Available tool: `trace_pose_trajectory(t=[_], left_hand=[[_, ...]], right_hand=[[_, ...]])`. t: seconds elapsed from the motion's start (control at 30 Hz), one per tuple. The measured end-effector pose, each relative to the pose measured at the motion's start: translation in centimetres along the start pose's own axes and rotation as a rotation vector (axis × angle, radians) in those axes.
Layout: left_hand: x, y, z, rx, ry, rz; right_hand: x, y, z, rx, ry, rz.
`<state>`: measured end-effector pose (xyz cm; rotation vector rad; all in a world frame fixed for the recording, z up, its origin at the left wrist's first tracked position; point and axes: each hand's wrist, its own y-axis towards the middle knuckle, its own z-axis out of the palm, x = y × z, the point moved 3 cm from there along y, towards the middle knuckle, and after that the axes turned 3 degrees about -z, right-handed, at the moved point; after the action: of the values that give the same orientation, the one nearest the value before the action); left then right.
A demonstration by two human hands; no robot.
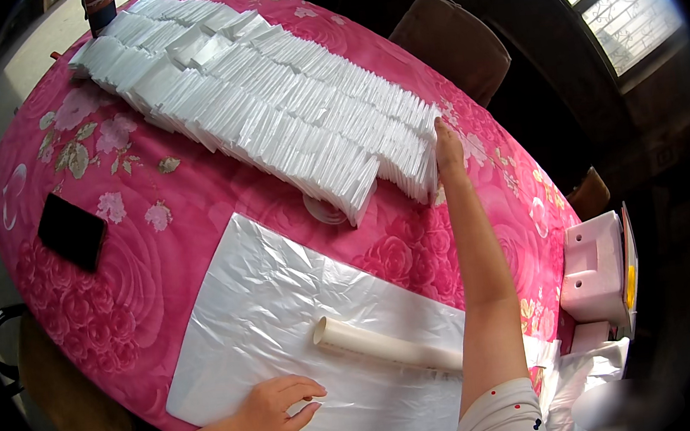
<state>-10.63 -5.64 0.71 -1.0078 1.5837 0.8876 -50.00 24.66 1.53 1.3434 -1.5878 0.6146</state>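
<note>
My left hand [280, 409] rests over a flat stack of clear-white plastic sheeting [246, 308], thumb and fingers apart with nothing between them. On that sheeting lies a cream plastic pipe [383, 349], partly hidden by my right forearm. Farther off, my right hand [448, 151] is stretched out flat against the right end of long rows of folded white plastic packets [268, 106]. Its fingers are partly hidden, and I see nothing clearly gripped. The packets stand on edge, packed tightly in several rows, with a few lying crooked near the far left part.
A pink flowered cloth [149, 251] covers the round table. A black phone [72, 232] lies at left; a dark can-like container [99, 8] stands at the far left. At the right edge are a pale pink box [591, 266] and crumpled plastic [585, 383]. Chairs [453, 43] stand around.
</note>
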Motion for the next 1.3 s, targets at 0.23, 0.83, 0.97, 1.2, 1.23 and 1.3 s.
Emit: trace_pose_trajectory(t=[0.23,0.83,0.97,1.2,1.23,1.3], left_hand=[[-0.1,0.0,-0.1,0.000,0.018,0.003],[-0.1,0.1,0.1,-0.020,0.026,0.041],[-0.2,-0.2,0.0,-0.029,0.031,0.027],[-0.1,-0.2,0.7,-0.027,0.026,0.062],[0.0,-0.5,0.6,-0.040,0.042,0.062],[-0.1,-0.6,0.6,-0.054,0.074,0.067]], right_hand=[[2.1,-0.4,1.9,0.144,-0.012,0.121],[-1.7,2.2,-2.8,-0.002,0.091,0.259],[-0.9,-1.1,-2.2,-0.035,0.125,0.264],[1.9,-16.8,-7.6,0.247,-0.054,-0.109],[2.7,-20.3,-8.2,0.338,-0.060,-0.101],[4.0,-26.6,-10.6,0.527,-0.135,-0.131]])
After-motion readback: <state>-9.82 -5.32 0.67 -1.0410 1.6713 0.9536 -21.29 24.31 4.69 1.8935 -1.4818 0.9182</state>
